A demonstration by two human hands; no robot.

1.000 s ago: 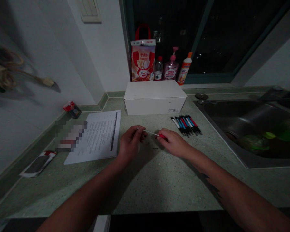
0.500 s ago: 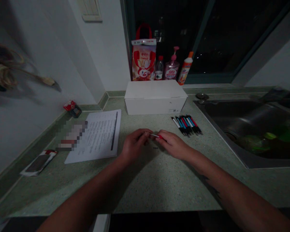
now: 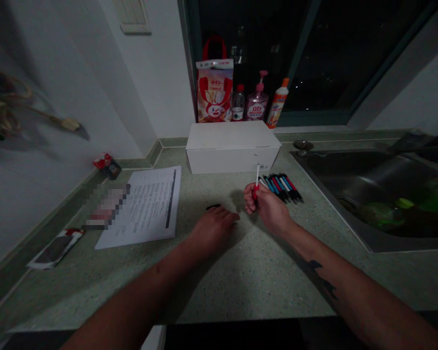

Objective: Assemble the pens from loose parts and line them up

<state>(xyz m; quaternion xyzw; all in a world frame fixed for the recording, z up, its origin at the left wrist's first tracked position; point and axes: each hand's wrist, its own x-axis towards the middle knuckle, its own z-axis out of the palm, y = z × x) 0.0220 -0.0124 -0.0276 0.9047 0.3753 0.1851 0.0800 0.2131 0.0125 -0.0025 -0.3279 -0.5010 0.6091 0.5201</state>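
My right hand [image 3: 264,204] is closed around a red pen barrel [image 3: 256,191], held upright above the counter. A thin white refill [image 3: 257,174] sticks up out of its top. My left hand [image 3: 214,226] lies palm down low over the counter, fingers stretched to the right. Its fingertips are at a tiny dark piece [image 3: 235,223], mostly covered by them. Just beyond the left knuckles lies a small black pen part [image 3: 213,206]. Several pens [image 3: 282,187] in blue, white and red lie in a row behind and right of my right hand.
A white box [image 3: 233,148] stands at the back, with a bag [image 3: 215,92] and bottles [image 3: 256,103] behind it. Printed sheets [image 3: 146,206] and a small packet [image 3: 56,248] lie to the left. The sink [image 3: 350,218] is on the right.
My hands have come apart. The right has turned the red pen barrel upright, refill pointing up. The left has lowered to the counter, and a black pen part now lies beyond it.
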